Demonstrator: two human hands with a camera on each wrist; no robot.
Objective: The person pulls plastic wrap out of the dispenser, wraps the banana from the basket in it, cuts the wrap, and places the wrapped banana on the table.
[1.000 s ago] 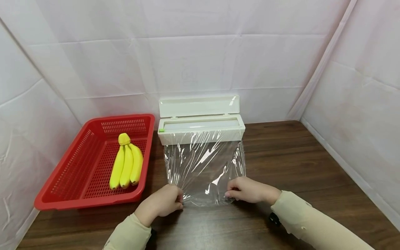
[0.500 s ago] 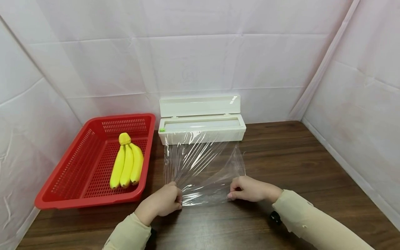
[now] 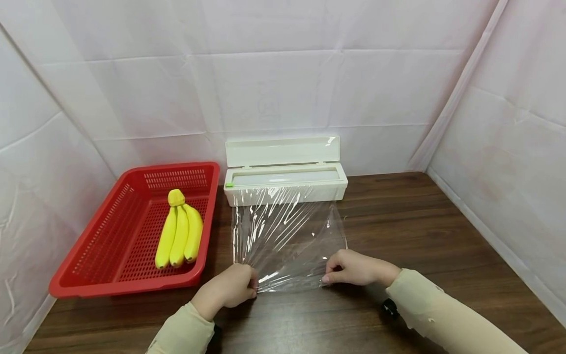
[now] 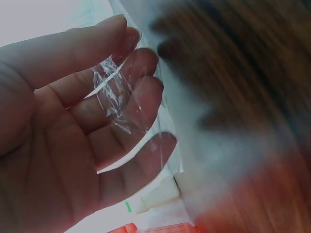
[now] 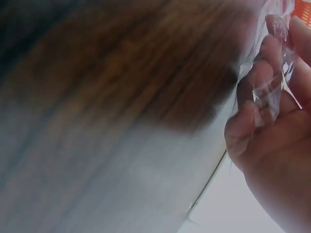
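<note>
A sheet of clear cling film (image 3: 287, 241) runs from a white dispenser box (image 3: 285, 194), whose lid (image 3: 283, 151) is raised, down to both hands. My left hand (image 3: 233, 286) pinches the near left corner between thumb and forefinger. In the left wrist view, crumpled film (image 4: 114, 87) lies across the fingers of the left hand (image 4: 87, 121). The near right corner is pinched by my right hand (image 3: 355, 268). Film (image 5: 267, 99) also drapes over the fingers of the right hand (image 5: 272, 126) in the right wrist view. Wrinkles slant across the sheet between the hands and the box.
To the left, a red plastic basket (image 3: 132, 285) stands on the dark wooden table (image 3: 398, 221). Inside it lies a bunch of yellow bananas (image 3: 179, 236). A small green piece (image 3: 229, 185) sits at the box's left end. White cloth walls (image 3: 274, 88) enclose the back and sides.
My right hand has shifted slightly to the right with the film's corner. The wrinkles and shine on the sheet have changed. My left hand, the box and the basket stay nearly where they were.
</note>
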